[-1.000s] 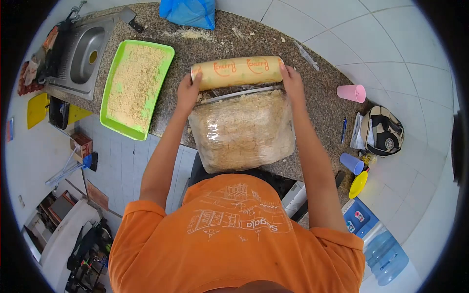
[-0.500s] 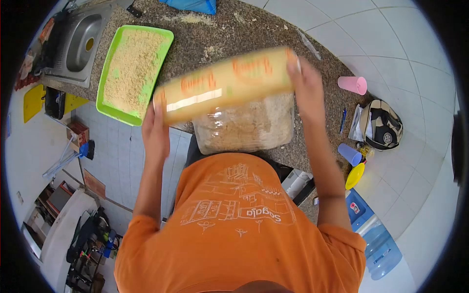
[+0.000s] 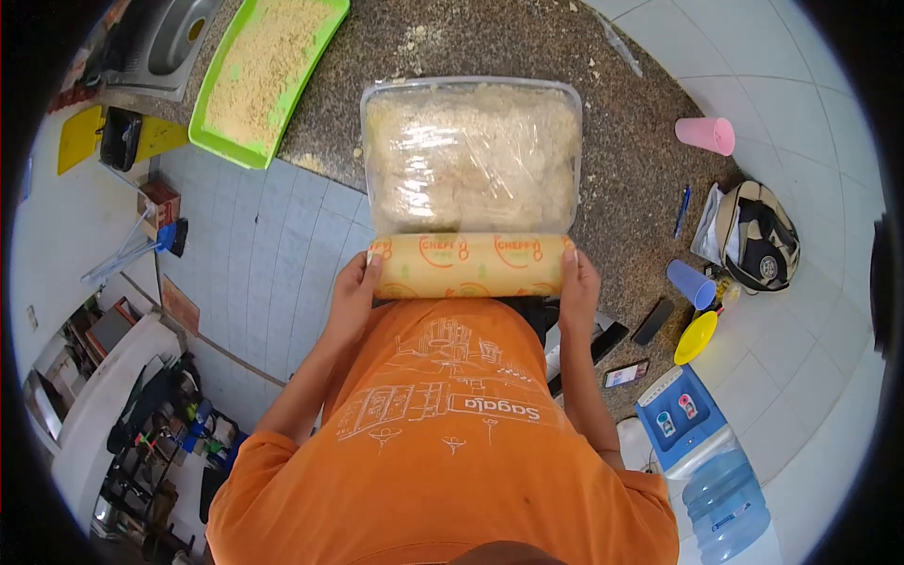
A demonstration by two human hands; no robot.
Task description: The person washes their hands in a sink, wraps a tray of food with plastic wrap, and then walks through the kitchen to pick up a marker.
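Observation:
I hold a yellow roll of cling film (image 3: 468,266) level against my chest, at the near edge of the counter. My left hand (image 3: 353,297) grips its left end and my right hand (image 3: 577,287) grips its right end. Film runs from the roll over a clear rectangular container (image 3: 471,155) full of pale crumbs, which stands on the speckled granite counter (image 3: 631,179) just beyond the roll. The stretched film covers the container's top.
A green tray of crumbs (image 3: 264,75) lies left of the container, a steel sink (image 3: 174,38) beyond it. To the right are a pink cup (image 3: 706,135), a pen (image 3: 681,212), a bag (image 3: 758,235), a blue cup (image 3: 690,282), a yellow bowl (image 3: 695,337), two phones and a water dispenser (image 3: 702,452).
The roll went from the container's far edge, up and over it, down to the near edge at my chest, drawing film across the top. Both hands stayed on its ends.

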